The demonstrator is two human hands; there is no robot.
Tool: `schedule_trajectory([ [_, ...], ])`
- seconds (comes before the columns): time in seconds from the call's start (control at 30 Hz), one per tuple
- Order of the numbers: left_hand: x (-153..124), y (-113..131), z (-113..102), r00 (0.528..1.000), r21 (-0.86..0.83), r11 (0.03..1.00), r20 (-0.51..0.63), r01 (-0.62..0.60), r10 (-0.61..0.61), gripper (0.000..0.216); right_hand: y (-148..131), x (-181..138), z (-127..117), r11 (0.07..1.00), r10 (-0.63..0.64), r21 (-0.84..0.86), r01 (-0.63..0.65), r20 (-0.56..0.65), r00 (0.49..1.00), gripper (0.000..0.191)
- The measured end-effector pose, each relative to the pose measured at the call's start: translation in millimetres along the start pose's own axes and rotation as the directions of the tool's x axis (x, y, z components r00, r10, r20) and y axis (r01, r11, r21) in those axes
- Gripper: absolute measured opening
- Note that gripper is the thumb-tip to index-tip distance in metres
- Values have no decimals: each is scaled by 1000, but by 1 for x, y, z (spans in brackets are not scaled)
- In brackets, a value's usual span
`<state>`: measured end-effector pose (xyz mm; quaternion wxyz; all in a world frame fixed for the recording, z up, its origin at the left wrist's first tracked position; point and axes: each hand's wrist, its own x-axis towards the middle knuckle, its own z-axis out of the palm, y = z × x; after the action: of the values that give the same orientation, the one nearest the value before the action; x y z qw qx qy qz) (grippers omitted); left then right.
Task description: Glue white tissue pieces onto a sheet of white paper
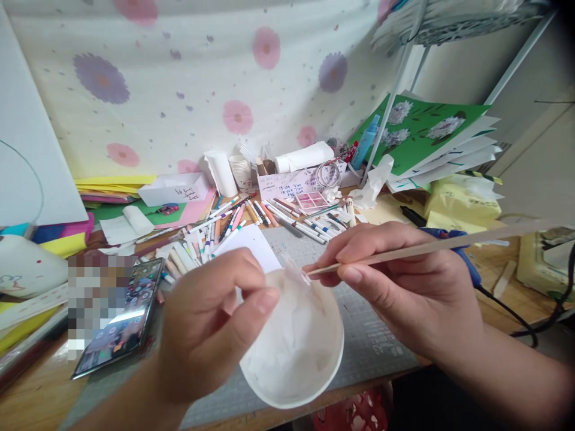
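We see a phone (130, 323) on the left, pens (238, 218) scattered farther back, paper cups (241, 172) behind them, a blue bottle (366, 143) and green picture (420, 136) at far right, and a flowered cloth (193, 72) across the far side.

Looks softly lit, slightly hazy; glares white on the phone (130, 317); darkens at the upper-right corner; blurs along the stick (431, 245) outward; pixelates at left.

Bare hands (211, 323) (bare forearms (516, 377) too)
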<state>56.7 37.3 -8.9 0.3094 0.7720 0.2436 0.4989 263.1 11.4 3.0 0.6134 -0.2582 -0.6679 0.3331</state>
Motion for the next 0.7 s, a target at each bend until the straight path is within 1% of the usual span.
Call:
schedule_trajectory([
  [0.03,0,3,0,996,-3,999,86,39,-39,18,-1,-1,1,1000,-16,-24,16,0,1000,13],
  [0.07,1,5,1,987,1,997,141,81,-80,17,-1,-2,1,998,-31,-50,31,5,1000,13],
  [0.1,2,7,2,981,2,994,161,112,-110,13,-2,-3,2,996,-38,-74,39,17,999,14],
  [0.17,3,8,4,978,4,989,144,151,-150,9,-4,-4,3,992,-49,-116,53,40,998,13],
  [0.23,4,8,6,979,19,985,108,174,-175,11,-4,-5,5,988,-53,-142,59,50,997,12],
  [0.37,4,4,9,974,62,976,81,209,-214,10,-3,-4,7,989,-49,-141,53,31,998,12],
  [0.43,4,0,7,976,56,977,61,207,-210,10,0,-3,5,991,-32,-127,31,-7,999,11],
  [0.5,4,-4,4,978,43,978,38,205,-207,9,4,-2,1,995,13,-102,-20,-66,998,9],
  [0.6,3,-10,-1,976,12,977,20,215,-215,9,10,-1,-10,992,115,-40,-122,-149,982,4],
  [0.7,3,-14,-5,978,-3,979,11,206,-206,11,14,-1,-21,985,160,-30,-170,-198,967,2],
])
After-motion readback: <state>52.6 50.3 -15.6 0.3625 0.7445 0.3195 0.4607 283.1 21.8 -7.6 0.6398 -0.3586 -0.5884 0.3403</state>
